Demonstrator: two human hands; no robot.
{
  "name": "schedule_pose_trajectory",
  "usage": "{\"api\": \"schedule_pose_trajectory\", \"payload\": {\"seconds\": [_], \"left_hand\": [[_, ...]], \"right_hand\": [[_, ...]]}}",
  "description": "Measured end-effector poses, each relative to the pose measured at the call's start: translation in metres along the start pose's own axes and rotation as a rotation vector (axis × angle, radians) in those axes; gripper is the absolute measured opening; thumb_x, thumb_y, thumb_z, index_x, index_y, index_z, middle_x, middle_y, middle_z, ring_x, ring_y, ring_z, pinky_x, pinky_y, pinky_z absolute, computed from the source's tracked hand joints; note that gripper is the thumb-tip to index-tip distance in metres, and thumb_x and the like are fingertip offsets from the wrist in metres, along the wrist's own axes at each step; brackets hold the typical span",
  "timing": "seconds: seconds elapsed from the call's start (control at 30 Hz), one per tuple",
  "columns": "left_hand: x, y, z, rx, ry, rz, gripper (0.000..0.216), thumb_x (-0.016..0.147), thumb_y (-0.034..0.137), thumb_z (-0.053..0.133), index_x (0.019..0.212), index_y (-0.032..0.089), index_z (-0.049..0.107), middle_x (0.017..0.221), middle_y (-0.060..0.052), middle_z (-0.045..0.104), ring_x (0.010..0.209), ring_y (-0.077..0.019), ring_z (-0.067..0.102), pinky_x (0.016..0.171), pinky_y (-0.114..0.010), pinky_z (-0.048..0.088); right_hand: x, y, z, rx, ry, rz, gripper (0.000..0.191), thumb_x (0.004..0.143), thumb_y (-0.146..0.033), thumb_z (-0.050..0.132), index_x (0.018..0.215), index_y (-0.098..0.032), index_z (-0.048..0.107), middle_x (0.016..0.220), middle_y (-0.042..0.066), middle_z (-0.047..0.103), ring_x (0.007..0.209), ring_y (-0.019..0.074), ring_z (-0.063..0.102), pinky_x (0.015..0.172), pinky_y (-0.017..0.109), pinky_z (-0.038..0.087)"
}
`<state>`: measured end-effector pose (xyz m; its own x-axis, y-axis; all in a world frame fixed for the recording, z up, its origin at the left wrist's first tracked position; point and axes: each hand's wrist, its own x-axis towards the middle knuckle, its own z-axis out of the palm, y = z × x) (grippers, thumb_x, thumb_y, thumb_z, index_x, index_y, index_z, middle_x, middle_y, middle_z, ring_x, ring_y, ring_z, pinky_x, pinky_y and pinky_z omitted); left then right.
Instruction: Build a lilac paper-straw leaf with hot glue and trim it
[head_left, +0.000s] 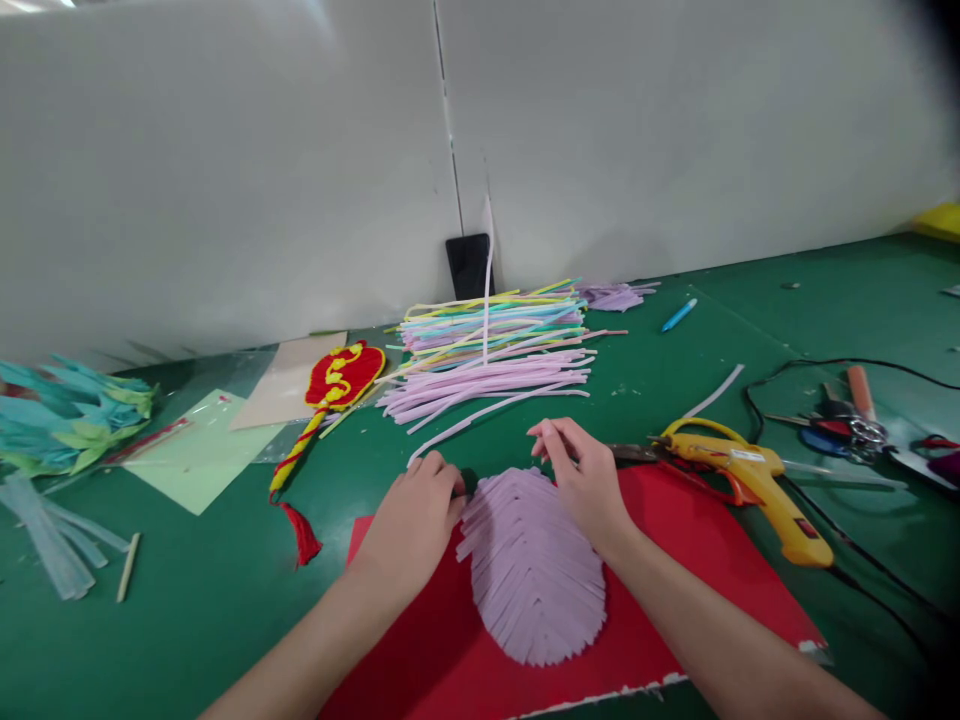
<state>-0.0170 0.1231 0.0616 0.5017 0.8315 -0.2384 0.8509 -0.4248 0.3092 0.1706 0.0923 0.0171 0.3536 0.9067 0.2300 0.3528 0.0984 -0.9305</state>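
Note:
A lilac leaf-shaped piece (536, 590), built from overlapping strips in a V pattern, lies on a red board (420, 660). My left hand (416, 510) is at its upper left edge, with fingers curled down; what they hold, if anything, is hidden. A single lilac pipe cleaner (510, 402) runs along the table just beyond these fingers. At the piece's upper right, my right hand (585, 475) has thumb and fingers drawn together; I cannot make out anything between them. Scissors (634, 453), partly hidden, lie right of that hand.
Behind are piled coloured pipe cleaners (487, 330) and a phone (469, 268) against the wall. To the right lie a yellow glue gun (757, 475) with its cord, keys (866, 435) and a blue pen (679, 315). A red-and-yellow fan (341, 378) and green paper (202, 450) are left.

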Motion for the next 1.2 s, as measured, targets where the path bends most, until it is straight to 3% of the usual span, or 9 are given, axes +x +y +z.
{"api": "schedule_pose_trajectory", "payload": {"seconds": [0.1, 0.17, 0.3, 0.43, 0.6, 0.77, 0.93, 1.1, 1.2], "left_hand": [[-0.013, 0.019, 0.001, 0.087, 0.168, -0.034, 0.027, 0.092, 0.016, 0.034, 0.106, 0.016, 0.057, 0.108, -0.011, 0.056, 0.101, -0.0277, 0.051, 0.086, -0.043, 0.040], [-0.020, 0.031, 0.005, 0.045, 0.112, 0.014, 0.024, 0.093, 0.021, 0.036, 0.104, 0.018, 0.057, 0.105, -0.009, 0.057, 0.098, -0.0260, 0.052, 0.085, -0.042, 0.041], [-0.026, 0.043, 0.022, -0.044, -0.129, 0.232, 0.019, 0.089, 0.024, 0.048, 0.107, 0.022, 0.054, 0.114, -0.006, 0.056, 0.103, -0.0254, 0.052, 0.086, -0.040, 0.044], [-0.024, 0.040, 0.032, -0.006, -0.145, 0.277, 0.020, 0.087, 0.023, 0.052, 0.107, 0.022, 0.053, 0.117, -0.006, 0.056, 0.106, -0.0267, 0.051, 0.088, -0.044, 0.044], [-0.022, 0.037, 0.033, 0.006, -0.130, 0.289, 0.024, 0.087, 0.022, 0.054, 0.110, 0.023, 0.051, 0.120, -0.005, 0.055, 0.107, -0.0254, 0.050, 0.089, -0.043, 0.044], [-0.021, 0.035, 0.038, 0.040, -0.104, 0.288, 0.027, 0.085, 0.024, 0.058, 0.111, 0.023, 0.051, 0.114, -0.004, 0.057, 0.103, -0.0253, 0.053, 0.085, -0.043, 0.047], [-0.019, 0.033, 0.041, 0.031, -0.096, 0.288, 0.030, 0.084, 0.025, 0.059, 0.113, 0.024, 0.051, 0.115, -0.004, 0.057, 0.105, -0.0256, 0.052, 0.088, -0.045, 0.047], [-0.017, 0.034, 0.042, 0.037, -0.114, 0.289, 0.030, 0.085, 0.024, 0.059, 0.113, 0.023, 0.051, 0.116, -0.005, 0.057, 0.106, -0.0259, 0.052, 0.089, -0.046, 0.047], [-0.017, 0.033, 0.044, 0.036, -0.111, 0.284, 0.030, 0.084, 0.024, 0.059, 0.114, 0.024, 0.051, 0.115, -0.005, 0.057, 0.105, -0.0259, 0.053, 0.088, -0.045, 0.047]], "right_hand": [[-0.003, -0.003, 0.000, -0.019, 0.001, -0.017, 0.030, 0.092, -0.038, 0.040, 0.080, -0.020, 0.061, 0.068, 0.001, 0.060, 0.066, 0.0134, 0.056, 0.063, 0.025, 0.042], [-0.003, -0.005, -0.003, -0.048, -0.003, -0.028, 0.030, 0.093, -0.037, 0.039, 0.082, -0.020, 0.060, 0.070, 0.001, 0.061, 0.067, 0.0136, 0.057, 0.064, 0.025, 0.042], [-0.001, -0.006, -0.017, -0.268, -0.009, -0.101, 0.036, 0.095, -0.039, 0.033, 0.074, -0.020, 0.056, 0.068, 0.002, 0.059, 0.065, 0.0145, 0.056, 0.062, 0.026, 0.039], [0.002, -0.007, -0.034, -0.715, 0.032, -0.117, 0.039, 0.095, -0.036, 0.031, 0.065, -0.021, 0.050, 0.063, 0.005, 0.059, 0.058, 0.0165, 0.054, 0.054, 0.029, 0.031], [-0.005, -0.020, -0.044, -1.060, -0.070, 0.079, 0.039, 0.091, -0.033, 0.038, 0.059, -0.020, 0.055, 0.058, 0.005, 0.063, 0.047, 0.0164, 0.053, 0.046, 0.027, 0.020], [-0.011, -0.036, -0.047, -1.131, -0.129, 0.204, 0.037, 0.090, -0.032, 0.038, 0.067, -0.023, 0.065, 0.060, 0.006, 0.066, 0.050, 0.0208, 0.059, 0.044, 0.027, 0.021], [-0.012, -0.031, -0.051, -1.132, -0.178, 0.228, 0.039, 0.090, -0.031, 0.038, 0.064, -0.023, 0.066, 0.059, 0.007, 0.066, 0.048, 0.0221, 0.060, 0.043, 0.028, 0.024], [-0.015, -0.019, -0.052, -1.126, -0.097, 0.105, 0.035, 0.087, -0.030, 0.044, 0.059, -0.022, 0.064, 0.052, 0.006, 0.063, 0.041, 0.0189, 0.056, 0.039, 0.028, 0.026], [-0.015, -0.009, -0.053, -1.080, -0.051, -0.032, 0.027, 0.086, -0.027, 0.047, 0.068, -0.022, 0.066, 0.069, 0.006, 0.069, 0.055, 0.0197, 0.063, 0.045, 0.028, 0.036]]}}
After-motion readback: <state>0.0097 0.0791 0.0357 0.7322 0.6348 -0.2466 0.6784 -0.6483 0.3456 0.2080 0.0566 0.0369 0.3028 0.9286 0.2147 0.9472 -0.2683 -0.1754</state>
